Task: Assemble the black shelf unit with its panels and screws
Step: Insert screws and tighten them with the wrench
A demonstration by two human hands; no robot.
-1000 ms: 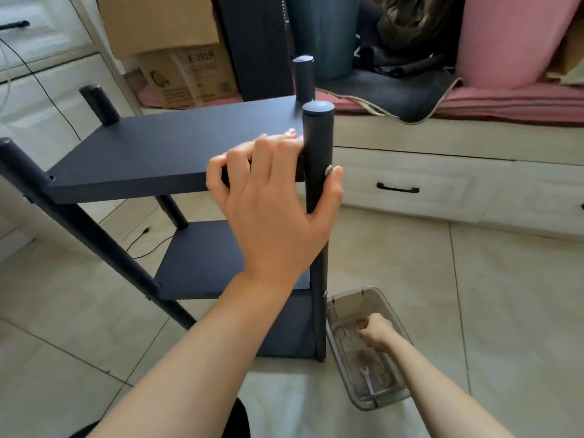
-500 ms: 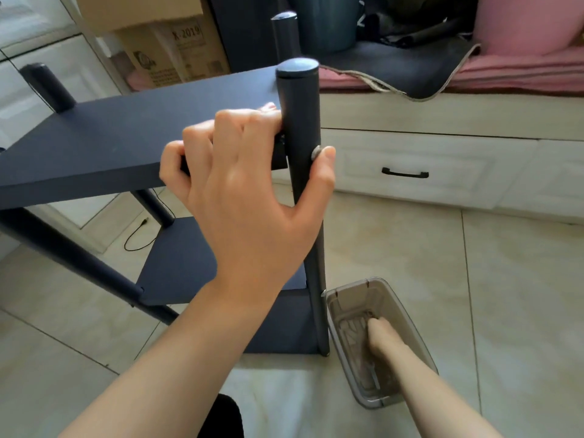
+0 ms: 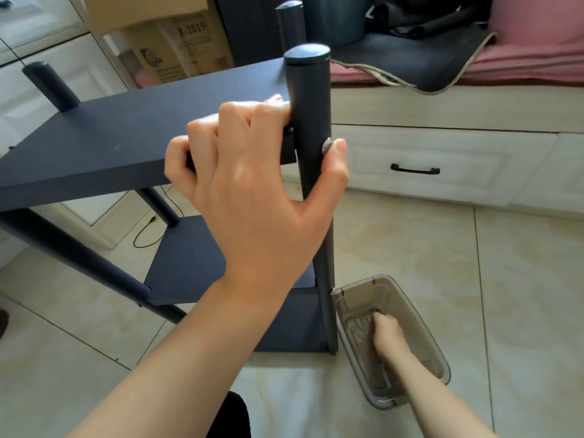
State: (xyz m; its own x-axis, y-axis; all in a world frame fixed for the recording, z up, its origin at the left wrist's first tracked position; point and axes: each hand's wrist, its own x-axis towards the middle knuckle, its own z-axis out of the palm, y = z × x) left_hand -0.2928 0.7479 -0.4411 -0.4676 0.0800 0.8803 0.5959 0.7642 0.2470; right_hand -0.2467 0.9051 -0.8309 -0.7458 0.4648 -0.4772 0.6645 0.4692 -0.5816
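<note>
Taking the upright front post of the shelf unit as the landmark: nearest the camera, low and just right of the post's foot, a clear plastic bin sits on the tiled floor, and the right hand reaches down inside it among small hardware; whether its fingers have closed on anything cannot be told. Higher up, the left hand clamps the joint itself, fingers curled over the front edge of the top panel where it butts against the post, thumb tip pressing a silver screw on the post's right side. Left of the post and lower, two more panels are already fixed between the legs. The boards look stiff and moderately heavy with smooth, slightly slick faces, so the corner grip at the post seems the soundest hold; the screw is small and easily dropped. Right of the post the floor offers open room for a tool to swing. Beyond the post, a white drawer bench and a cardboard box bound the far side.
</note>
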